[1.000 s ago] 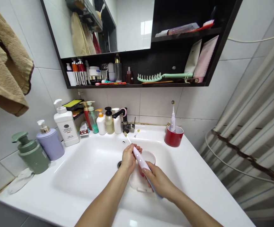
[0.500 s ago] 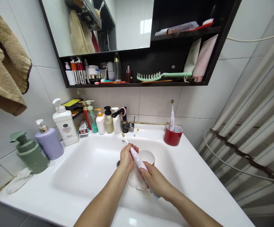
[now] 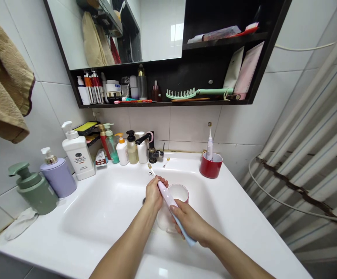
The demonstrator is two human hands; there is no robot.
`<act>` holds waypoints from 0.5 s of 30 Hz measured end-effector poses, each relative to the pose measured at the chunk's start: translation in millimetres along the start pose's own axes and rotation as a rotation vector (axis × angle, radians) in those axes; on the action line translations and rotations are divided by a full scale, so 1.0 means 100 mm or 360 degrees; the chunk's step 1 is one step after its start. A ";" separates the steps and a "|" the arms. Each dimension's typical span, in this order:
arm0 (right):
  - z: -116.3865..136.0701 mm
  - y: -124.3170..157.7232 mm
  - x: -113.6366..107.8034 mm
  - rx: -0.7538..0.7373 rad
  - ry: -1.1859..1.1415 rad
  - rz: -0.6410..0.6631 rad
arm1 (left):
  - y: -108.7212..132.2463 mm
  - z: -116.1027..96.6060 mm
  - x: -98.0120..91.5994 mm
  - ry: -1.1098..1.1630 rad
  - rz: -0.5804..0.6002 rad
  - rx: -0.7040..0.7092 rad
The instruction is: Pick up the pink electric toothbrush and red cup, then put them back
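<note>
Over the white sink basin (image 3: 104,205) both my hands hold a pink electric toothbrush (image 3: 168,198) that slants up to the left, its brush head (image 3: 149,166) pointing toward the black tap (image 3: 149,145). My left hand (image 3: 153,192) is closed around its upper part. My right hand (image 3: 190,223) grips the lower handle, whose pale blue end sticks out below. A red cup with a white inside (image 3: 179,192) sits in the basin just behind the hands, partly hidden by them.
A second red cup (image 3: 211,164) with another toothbrush stands at the sink's back right. Pump bottles (image 3: 78,153) line the left rim and back ledge. A dark shelf (image 3: 162,102) with toiletries and a green comb hangs above. A tan towel (image 3: 2,85) hangs at left.
The view has shifted slightly; my hands with the toothbrush stay over the basin, sitting a little higher and further left in the picture. The grip is unchanged.
</note>
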State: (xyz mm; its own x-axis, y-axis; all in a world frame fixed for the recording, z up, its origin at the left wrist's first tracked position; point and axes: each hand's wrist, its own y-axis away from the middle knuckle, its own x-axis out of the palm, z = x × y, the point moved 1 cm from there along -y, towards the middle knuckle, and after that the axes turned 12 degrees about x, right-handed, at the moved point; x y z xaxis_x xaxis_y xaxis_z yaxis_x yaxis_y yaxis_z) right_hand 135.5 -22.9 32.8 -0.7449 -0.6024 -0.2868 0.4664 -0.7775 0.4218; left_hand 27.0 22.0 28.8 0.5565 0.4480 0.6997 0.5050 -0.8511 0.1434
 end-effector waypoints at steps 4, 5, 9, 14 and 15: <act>0.01 0.01 -0.01 -0.0161 0.0221 -0.0251 | 0.00 0.01 0.00 0.0023 0.0017 0.0012; 0.01 0.02 -0.01 -0.0140 0.0215 -0.0233 | 0.00 0.01 0.01 0.0026 0.0017 0.0009; -0.01 0.05 0.00 0.0029 0.0049 -0.0018 | -0.03 0.00 -0.01 -0.0001 -0.0009 -0.0031; -0.08 0.06 -0.03 -0.0053 0.0163 -0.0037 | -0.19 -0.13 -0.15 -0.0101 -0.0022 0.0038; -0.07 0.06 -0.05 -0.0076 0.0127 -0.0050 | -0.22 -0.14 -0.16 -0.0188 0.0038 0.0009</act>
State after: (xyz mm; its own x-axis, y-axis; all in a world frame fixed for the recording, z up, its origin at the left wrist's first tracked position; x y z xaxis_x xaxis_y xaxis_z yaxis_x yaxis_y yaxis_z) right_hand 145.3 -26.5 30.5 -0.7199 -0.5887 -0.3677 0.4670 -0.8027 0.3709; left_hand -2.5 29.3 24.0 0.6420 0.4568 0.6157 0.4941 -0.8606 0.1233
